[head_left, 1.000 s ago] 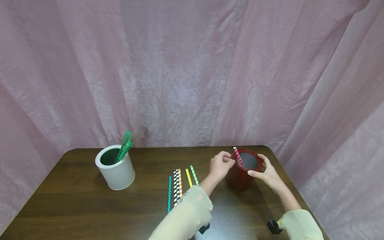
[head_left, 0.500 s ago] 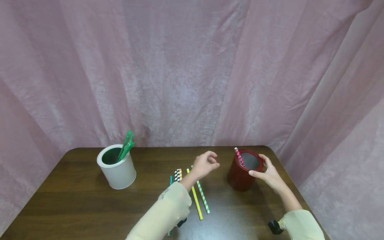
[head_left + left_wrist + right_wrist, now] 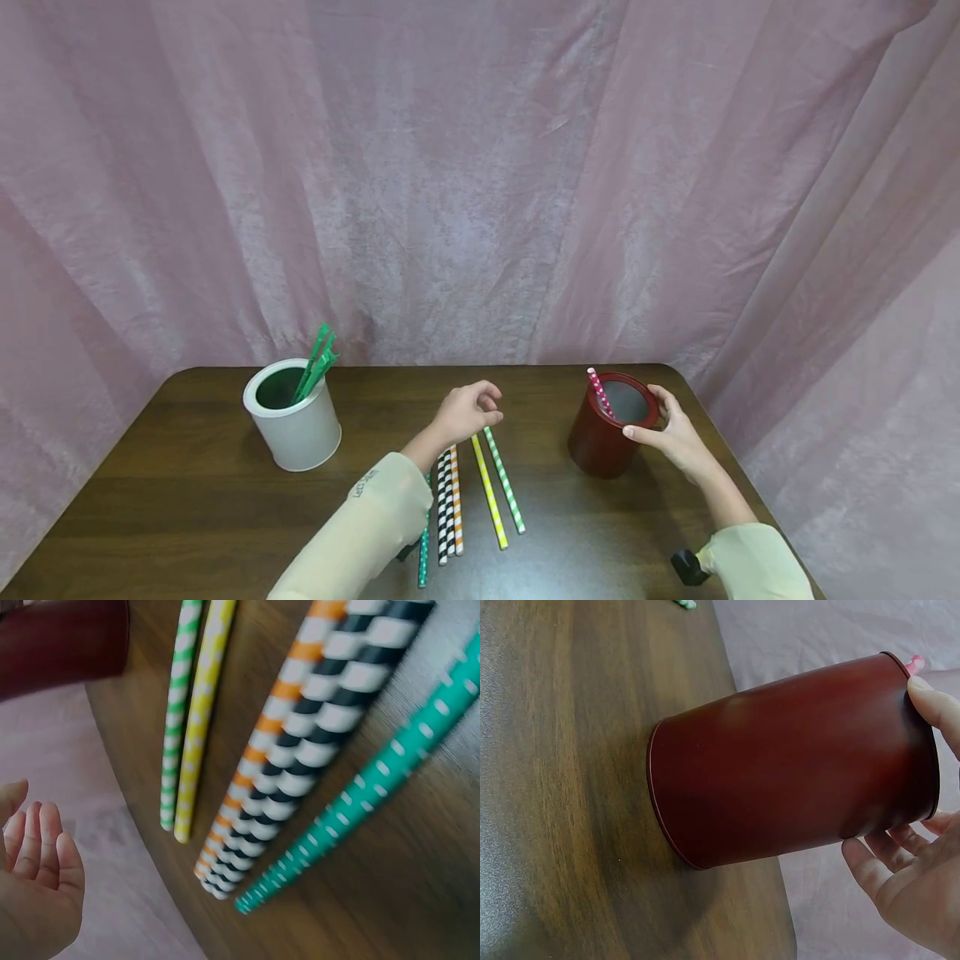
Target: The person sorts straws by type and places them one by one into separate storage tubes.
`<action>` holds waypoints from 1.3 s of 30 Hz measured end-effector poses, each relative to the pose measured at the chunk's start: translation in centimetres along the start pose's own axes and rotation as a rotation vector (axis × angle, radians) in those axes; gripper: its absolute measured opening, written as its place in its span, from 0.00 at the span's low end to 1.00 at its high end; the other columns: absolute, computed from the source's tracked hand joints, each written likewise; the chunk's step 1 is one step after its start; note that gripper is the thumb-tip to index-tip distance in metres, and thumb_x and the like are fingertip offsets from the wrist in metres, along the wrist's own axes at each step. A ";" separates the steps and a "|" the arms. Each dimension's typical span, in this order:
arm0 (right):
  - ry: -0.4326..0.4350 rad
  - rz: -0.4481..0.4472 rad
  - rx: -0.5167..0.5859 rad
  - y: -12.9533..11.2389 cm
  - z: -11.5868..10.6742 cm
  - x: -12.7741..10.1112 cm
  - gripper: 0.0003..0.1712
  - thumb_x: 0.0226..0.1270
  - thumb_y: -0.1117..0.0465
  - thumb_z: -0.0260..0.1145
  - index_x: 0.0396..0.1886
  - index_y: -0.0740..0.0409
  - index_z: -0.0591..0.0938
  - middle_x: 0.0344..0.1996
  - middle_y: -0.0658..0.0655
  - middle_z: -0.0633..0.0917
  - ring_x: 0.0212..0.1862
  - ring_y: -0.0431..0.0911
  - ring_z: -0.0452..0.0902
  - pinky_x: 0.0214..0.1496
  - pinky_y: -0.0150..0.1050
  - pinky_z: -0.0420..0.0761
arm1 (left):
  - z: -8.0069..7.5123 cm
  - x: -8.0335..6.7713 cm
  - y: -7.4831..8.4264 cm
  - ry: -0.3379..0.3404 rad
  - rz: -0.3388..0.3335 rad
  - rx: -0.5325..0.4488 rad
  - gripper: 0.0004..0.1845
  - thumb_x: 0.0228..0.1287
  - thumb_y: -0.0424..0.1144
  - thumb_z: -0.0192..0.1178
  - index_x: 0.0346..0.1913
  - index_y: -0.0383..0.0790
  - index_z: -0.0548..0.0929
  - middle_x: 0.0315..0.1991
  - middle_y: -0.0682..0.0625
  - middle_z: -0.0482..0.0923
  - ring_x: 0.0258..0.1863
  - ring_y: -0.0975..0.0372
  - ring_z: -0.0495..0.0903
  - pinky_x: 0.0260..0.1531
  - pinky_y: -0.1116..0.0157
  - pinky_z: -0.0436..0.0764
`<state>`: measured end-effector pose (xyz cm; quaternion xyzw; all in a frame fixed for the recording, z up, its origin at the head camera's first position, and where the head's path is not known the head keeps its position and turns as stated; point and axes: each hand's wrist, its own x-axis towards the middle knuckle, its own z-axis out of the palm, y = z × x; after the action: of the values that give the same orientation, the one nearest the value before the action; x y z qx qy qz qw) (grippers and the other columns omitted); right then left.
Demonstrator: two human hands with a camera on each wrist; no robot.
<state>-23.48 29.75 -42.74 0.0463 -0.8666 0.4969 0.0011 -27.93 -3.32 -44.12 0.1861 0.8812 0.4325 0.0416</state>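
Note:
My left hand (image 3: 463, 414) hovers over the far ends of several paper straws, its fingers loosely bent and holding nothing. Below it lie a green-striped straw (image 3: 507, 487), a yellow straw (image 3: 490, 493), an orange-striped straw (image 3: 457, 508) and two black-and-white straws (image 3: 444, 521). A teal dotted straw (image 3: 352, 801) is partly hidden by the left sleeve in the head view. With thumb and fingers around its rim, my right hand (image 3: 670, 435) holds an upright dark red cylindrical container (image 3: 787, 765) on the table. A pink dotted straw (image 3: 600, 392) leans inside it.
On the table's left side stands a white cylindrical container (image 3: 302, 433) with green straw-like pieces (image 3: 315, 371) leaning in it. A pink curtain (image 3: 450, 183) hangs behind the brown wooden table (image 3: 187, 500).
My left hand has withdrawn from beside the red container and moved left, over the straws. The right hand stays on the container, and the pink straw stays in it.

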 end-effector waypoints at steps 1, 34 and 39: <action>0.000 0.001 -0.001 0.0 0.0 0.0 0.48 0.51 0.60 0.66 0.66 0.62 0.48 0.60 0.69 0.61 0.60 0.58 0.57 0.50 0.52 0.69 | -0.3 -0.2 -0.4 0.003 -0.004 0.000 0.14 0.53 0.38 0.61 0.44 0.43 0.76 0.31 0.54 0.78 0.28 0.65 0.75 0.29 0.68 0.73; 0.020 -0.011 -0.016 0.5 -0.7 -0.3 0.47 0.51 0.62 0.66 0.65 0.64 0.48 0.59 0.69 0.62 0.58 0.55 0.58 0.50 0.50 0.67 | 0.6 -6.6 -9.1 0.088 -0.299 -0.057 0.19 0.49 0.33 0.63 0.45 0.34 0.70 0.32 0.45 0.75 0.17 0.63 0.70 0.16 0.68 0.73; 0.019 -0.012 -0.013 0.5 -0.8 -0.3 0.47 0.51 0.62 0.66 0.65 0.64 0.48 0.59 0.68 0.62 0.58 0.55 0.58 0.50 0.50 0.67 | 0.9 -6.8 -8.8 0.121 -0.303 -0.009 0.19 0.48 0.33 0.64 0.43 0.33 0.72 0.30 0.46 0.76 0.19 0.63 0.72 0.17 0.68 0.73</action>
<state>-23.24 30.69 -42.79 0.0468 -0.8694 0.4918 0.0126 -23.98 -10.01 -52.09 0.0247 0.8981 0.4358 0.0541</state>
